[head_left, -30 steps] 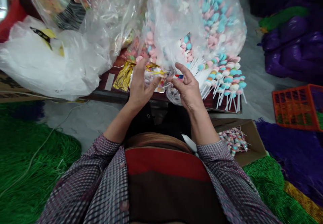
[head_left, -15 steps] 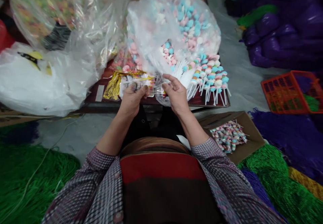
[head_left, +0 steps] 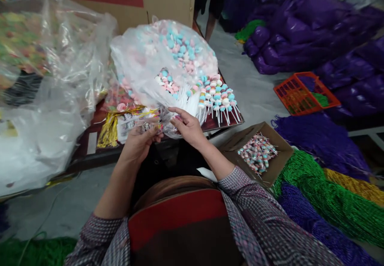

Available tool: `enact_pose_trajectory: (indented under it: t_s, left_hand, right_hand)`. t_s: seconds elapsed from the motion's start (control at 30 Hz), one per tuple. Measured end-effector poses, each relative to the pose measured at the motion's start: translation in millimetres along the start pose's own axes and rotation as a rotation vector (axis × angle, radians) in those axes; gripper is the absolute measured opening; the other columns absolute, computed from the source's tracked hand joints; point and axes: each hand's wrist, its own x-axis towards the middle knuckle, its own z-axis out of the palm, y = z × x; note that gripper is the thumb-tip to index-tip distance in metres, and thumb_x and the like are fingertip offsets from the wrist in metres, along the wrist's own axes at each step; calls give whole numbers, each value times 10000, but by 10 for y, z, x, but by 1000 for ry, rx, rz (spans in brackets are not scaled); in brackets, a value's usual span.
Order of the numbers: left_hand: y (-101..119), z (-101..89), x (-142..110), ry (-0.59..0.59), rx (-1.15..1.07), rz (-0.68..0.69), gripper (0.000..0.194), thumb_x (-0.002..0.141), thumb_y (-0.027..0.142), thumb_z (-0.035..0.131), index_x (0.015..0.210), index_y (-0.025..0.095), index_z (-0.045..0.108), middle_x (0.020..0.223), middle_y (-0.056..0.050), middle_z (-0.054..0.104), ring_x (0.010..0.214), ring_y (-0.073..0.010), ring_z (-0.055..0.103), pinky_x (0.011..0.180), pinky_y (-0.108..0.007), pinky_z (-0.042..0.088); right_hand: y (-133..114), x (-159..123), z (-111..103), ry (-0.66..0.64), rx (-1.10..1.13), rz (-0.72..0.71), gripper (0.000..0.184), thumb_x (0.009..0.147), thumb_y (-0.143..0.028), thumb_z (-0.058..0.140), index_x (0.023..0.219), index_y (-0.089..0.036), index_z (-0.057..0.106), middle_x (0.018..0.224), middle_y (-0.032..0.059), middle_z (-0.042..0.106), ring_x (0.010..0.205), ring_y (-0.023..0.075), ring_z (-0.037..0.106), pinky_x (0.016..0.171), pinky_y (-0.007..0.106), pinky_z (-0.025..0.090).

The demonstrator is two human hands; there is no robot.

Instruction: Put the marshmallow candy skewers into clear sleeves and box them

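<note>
At the table's front edge, my left hand pinches a small clear printed wrapper between thumb and fingers. My right hand is closed beside it, thumb against fingers; a bit of pink shows there, but what it holds is mostly hidden. Under and behind the left fingers lies a stack of printed wrappers, with gold twist ties to its left. Past my right hand are white sticks and marshmallow candies on sticks. A large clear bag of pink, white and blue marshmallows stands behind.
Right of my legs, a cardboard box holds wrapped candy sticks. An orange crate, purple sacks and green fringe bundles lie to the right. Big clear bags crowd the left. A person's legs show beyond the table.
The view has swung right, so the table sits further left. My hands stay close together over the wrappers. The right hand covers more of what lies between its fingers.
</note>
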Motion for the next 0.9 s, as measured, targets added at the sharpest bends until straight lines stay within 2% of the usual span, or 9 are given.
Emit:
enact_pose_trajectory:
  t_s: [0.1, 0.23, 0.3, 0.4, 0.47, 0.53, 0.67, 0.77, 0.9]
  left_hand:
    - [-3, 20, 10, 20, 40, 12, 466, 465, 362, 1007, 742, 140, 705, 618, 2, 704, 501, -114, 665, 427, -164, 510]
    - [-83, 86, 60, 106, -36, 86, 484, 490, 419, 994, 701, 155, 648, 574, 42, 654, 464, -88, 622, 420, -163, 499]
    - [-108, 87, 90, 160, -90, 124, 513, 478, 431, 996, 699, 164, 617, 569, 64, 629, 457, -76, 602, 420, -161, 494]
    - [-86, 42, 108, 222, -142, 198, 564, 418, 426, 1011, 706, 172, 598, 581, 79, 614, 490, -86, 618, 415, -167, 493]
    - [-51, 15, 92, 226, -144, 221, 565, 415, 411, 1014, 714, 171, 599, 591, 73, 621, 493, -96, 626, 401, -173, 485]
    - [-26, 8, 67, 213, -162, 216, 551, 435, 399, 1013, 715, 168, 598, 584, 66, 620, 476, -99, 614, 387, -181, 469]
    - [-36, 8, 48, 177, -309, 131, 537, 452, 378, 1014, 692, 164, 585, 545, 63, 588, 475, -84, 573, 400, -176, 453]
    - [-51, -27, 65, 162, -413, 58, 426, 598, 330, 967, 698, 167, 586, 526, 58, 567, 484, -80, 563, 431, -169, 460]
    - [-18, -64, 64, 190, -461, 17, 251, 887, 240, 735, 710, 169, 572, 534, 37, 559, 482, -82, 561, 436, -165, 437]
  right_hand:
    - [-2, -29, -49, -19, -142, -71, 385, 958, -420, 565, 1279, -245, 686, 702, -40, 627, 563, 113, 549, 654, 270, 544]
    - [49, -34, -33, 21, -350, -200, 360, 999, -407, 514, 1230, -222, 720, 973, 28, 774, 844, 159, 717, 822, 281, 565]
    - [65, 13, -66, 6, -459, -193, 353, 1001, -400, 525, 1237, -225, 721, 980, 24, 789, 870, 163, 732, 831, 274, 562]
    - [48, 198, -256, 29, -550, -135, 375, 1008, -360, 517, 1267, -171, 711, 840, 43, 777, 809, 197, 723, 837, 321, 554]
    - [20, 395, -442, 103, -639, -124, 357, 999, -255, 500, 1259, -129, 710, 1007, 112, 780, 990, 249, 705, 952, 379, 508]
    - [2, 613, -602, 149, -927, -139, 358, 985, -182, 467, 1232, -133, 721, 1209, 152, 734, 1149, 283, 639, 999, 393, 460]
    - [30, 941, -701, -58, -1329, -146, 423, 950, -91, 382, 1177, -148, 734, 1378, 154, 650, 1253, 337, 519, 1000, 450, 391]
    - [70, 1044, -666, -199, -1495, -173, 465, 938, -39, 318, 1144, -133, 725, 1302, 164, 678, 1223, 333, 506, 1035, 493, 336]
    - [55, 1114, -698, -251, -1626, -212, 456, 949, -43, 315, 1101, -132, 736, 1160, 169, 701, 1131, 318, 535, 1073, 549, 281]
